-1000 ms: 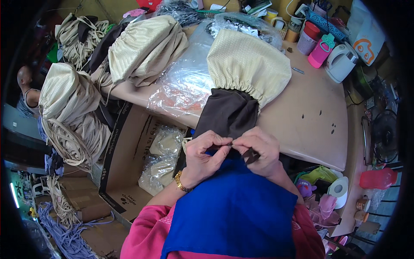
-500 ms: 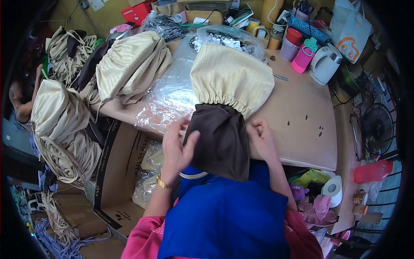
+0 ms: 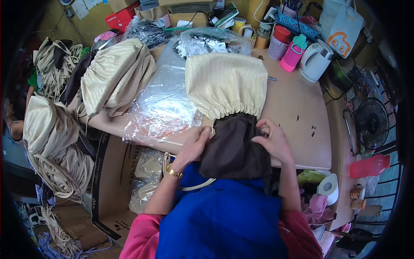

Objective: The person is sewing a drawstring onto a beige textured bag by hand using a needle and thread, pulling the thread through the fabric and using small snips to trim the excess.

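Note:
A drawstring bag lies in front of me, its cream woven body (image 3: 228, 82) gathered below and spread on the table. Its dark brown cloth part (image 3: 235, 149) hangs toward my lap. My left hand (image 3: 194, 144) is closed at that cloth's left edge, with a bit of cream material at the fingertips. At the right edge my right hand (image 3: 276, 140) touches the brown cloth, its thumb and forefinger apart. A cream cord (image 3: 198, 185) loops under the left wrist across the blue cloth on my lap.
More cream bags (image 3: 116, 75) are heaped at the left. Clear plastic sheeting (image 3: 164, 101) covers part of the table (image 3: 302, 146). A white kettle (image 3: 314, 62) and pink bottle (image 3: 292, 56) stand far right. An open cardboard box (image 3: 110, 181) sits below left.
The bag's brown part has shifted right and is narrower at its top. My left hand moved right to its edge. My right hand's thumb and forefinger have spread. The view has turned slightly.

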